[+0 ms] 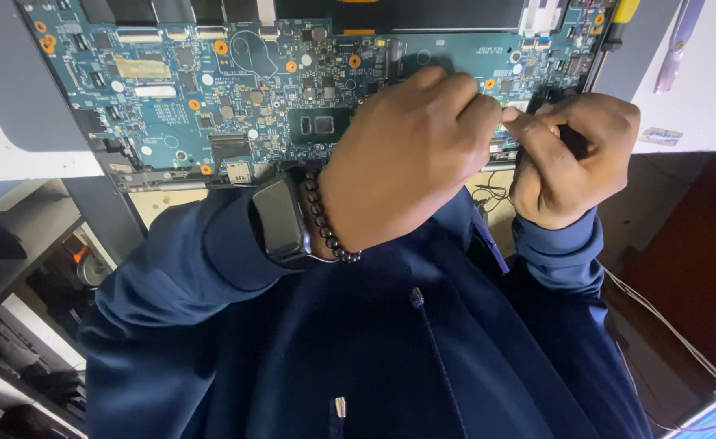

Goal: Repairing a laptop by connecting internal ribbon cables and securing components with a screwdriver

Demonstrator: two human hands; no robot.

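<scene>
Both hands meet over the right part of an opened laptop's blue motherboard (212, 89). The left hand (407, 154) is curled, fingertips pinched against the right hand (573, 158), which is closed as well; what they pinch is too small to tell. This looks like fine work on a connector or a small part, calling for a steady grip. The desk edge (33, 167) lies left of the hands, thin wires (667, 321) hang below the right wrist, leaving little room

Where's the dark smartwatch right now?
In the head view, the dark rectangular smartwatch sits on the left wrist, left of centre, beside a dark beaded bracelet, just below the blue circuit board.
</scene>
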